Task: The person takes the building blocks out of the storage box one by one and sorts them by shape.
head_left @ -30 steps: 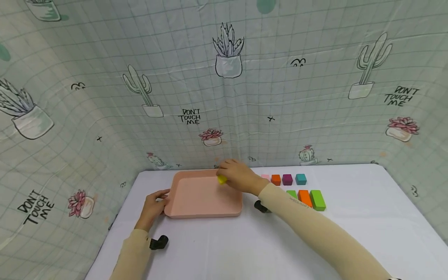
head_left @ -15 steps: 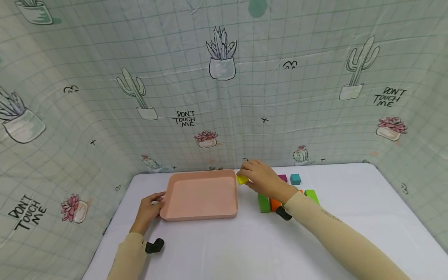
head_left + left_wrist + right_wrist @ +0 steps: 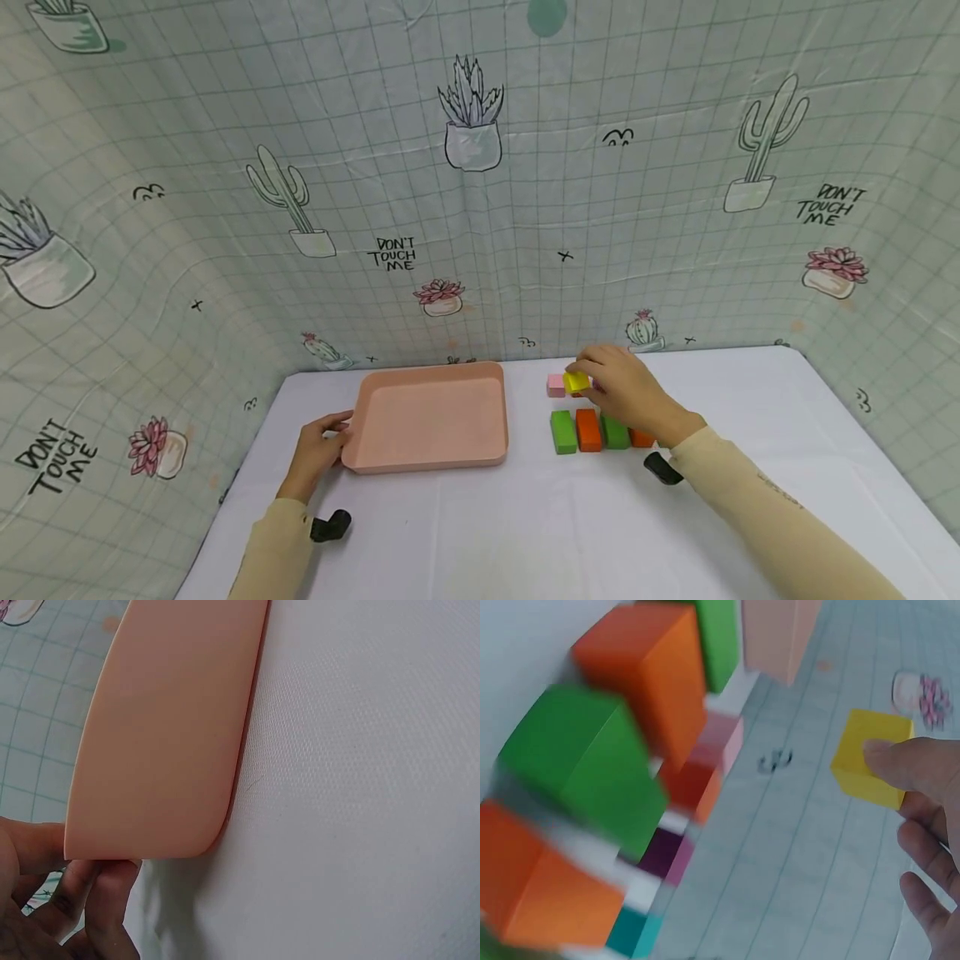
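A yellow cube [image 3: 576, 382] is pinched between the thumb and fingers of my right hand [image 3: 622, 392], over the back row of small cubes. The right wrist view shows the yellow cube [image 3: 870, 757] held up, the thumb pressed on one face. My left hand [image 3: 317, 446] lies against the left end of a shallow pink tray [image 3: 427, 467]. Bent fingers [image 3: 112, 900] touch the tray's outer wall in the left wrist view. Near the right hand, a pink cube [image 3: 556, 385] sits on the table; an orange-red cube [image 3: 690, 786], a purple one [image 3: 666, 853] and a teal one [image 3: 635, 930] are mostly hidden from the head view.
In front of the cubes stands a row of blocks: a green block [image 3: 563, 432], an orange block [image 3: 588, 430], another green block [image 3: 615, 431] and another orange block [image 3: 642, 438], partly covered by the hand. A printed cloth [image 3: 495, 217] hangs behind the white table [image 3: 480, 533].
My right hand has carried the yellow cube rightward from over the tray, past its right rim, to the back row of cubes. The left hand has stayed at the tray's left end.
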Tool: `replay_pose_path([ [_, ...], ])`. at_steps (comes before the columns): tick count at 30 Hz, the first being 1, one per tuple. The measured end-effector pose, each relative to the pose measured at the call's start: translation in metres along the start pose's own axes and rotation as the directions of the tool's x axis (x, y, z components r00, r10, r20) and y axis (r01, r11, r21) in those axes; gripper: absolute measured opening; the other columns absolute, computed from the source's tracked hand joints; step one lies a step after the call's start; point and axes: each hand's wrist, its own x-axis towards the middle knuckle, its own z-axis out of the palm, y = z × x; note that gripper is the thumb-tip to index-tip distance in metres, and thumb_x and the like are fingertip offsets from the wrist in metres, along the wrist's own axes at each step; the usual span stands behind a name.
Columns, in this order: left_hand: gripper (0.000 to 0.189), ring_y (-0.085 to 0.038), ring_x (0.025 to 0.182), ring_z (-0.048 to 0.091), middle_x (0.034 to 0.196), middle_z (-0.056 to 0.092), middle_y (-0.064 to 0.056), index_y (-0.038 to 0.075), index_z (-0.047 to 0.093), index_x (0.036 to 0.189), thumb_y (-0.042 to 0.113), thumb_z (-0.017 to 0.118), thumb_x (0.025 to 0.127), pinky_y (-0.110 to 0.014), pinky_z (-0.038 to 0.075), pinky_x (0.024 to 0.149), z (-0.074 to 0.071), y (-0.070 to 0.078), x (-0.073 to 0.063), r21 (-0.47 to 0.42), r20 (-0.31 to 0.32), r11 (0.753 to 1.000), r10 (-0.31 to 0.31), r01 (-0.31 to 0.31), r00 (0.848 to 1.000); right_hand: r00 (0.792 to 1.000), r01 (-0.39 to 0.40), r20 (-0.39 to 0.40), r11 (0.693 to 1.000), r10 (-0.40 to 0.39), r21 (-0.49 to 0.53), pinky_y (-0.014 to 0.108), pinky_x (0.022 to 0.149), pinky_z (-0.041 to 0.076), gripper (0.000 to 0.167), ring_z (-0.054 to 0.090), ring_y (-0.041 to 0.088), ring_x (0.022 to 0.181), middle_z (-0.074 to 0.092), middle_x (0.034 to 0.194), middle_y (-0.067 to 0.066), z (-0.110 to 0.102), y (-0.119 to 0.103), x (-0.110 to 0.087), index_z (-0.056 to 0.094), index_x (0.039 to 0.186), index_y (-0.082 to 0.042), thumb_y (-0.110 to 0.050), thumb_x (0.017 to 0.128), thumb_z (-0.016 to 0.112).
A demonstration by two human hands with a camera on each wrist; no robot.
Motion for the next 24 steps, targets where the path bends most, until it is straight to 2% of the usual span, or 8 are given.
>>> replay_pose_path([
  [9, 0.041, -0.014, 0.075, 0.055, 0.118, 0.058, -0.024, -0.012, 0.059, 0.141, -0.002, 0.056, 0.101, -0.024, 0.05, 0.058, 0.002, 0.0, 0.003, -0.004, 0.014, 1.0, -0.026, 0.026, 1.0, 0.99, -0.143, 0.01, 0.989, 0.144, -0.035, 0.059, 0.1, 0.05, 0.039, 0.063, 0.037, 0.114, 0.07, 0.114, 0.012, -0.016, 0.035, -0.037, 0.076, 0.114, -0.004, 0.0, 0.078, 0.091],
  [18, 0.043, -0.014, 0.074, 0.056, 0.119, 0.057, -0.024, -0.01, 0.058, 0.143, -0.002, 0.056, 0.101, -0.024, 0.051, 0.058, 0.0, -0.003, 0.002, -0.017, 0.022, 0.999, -0.038, 0.039, 0.999, 0.978, -0.209, 0.003, 0.977, 0.209, -0.033, 0.059, 0.095, 0.05, 0.04, 0.062, 0.038, 0.111, 0.071, 0.112, 0.014, -0.017, 0.054, -0.066, 0.077, 0.113, -0.003, 0.002, 0.077, 0.091],
  [24, 0.043, -0.013, 0.072, 0.057, 0.117, 0.058, -0.023, -0.012, 0.058, 0.142, -0.004, 0.056, 0.1, -0.025, 0.051, 0.056, 0.0, -0.001, 0.001, -0.031, 0.017, 0.999, -0.02, 0.021, 1.0, 0.97, -0.244, 0.013, 0.969, 0.244, -0.035, 0.06, 0.093, 0.05, 0.039, 0.064, 0.039, 0.107, 0.071, 0.112, 0.014, -0.024, 0.062, -0.078, 0.076, 0.115, -0.002, 0.001, 0.078, 0.09],
])
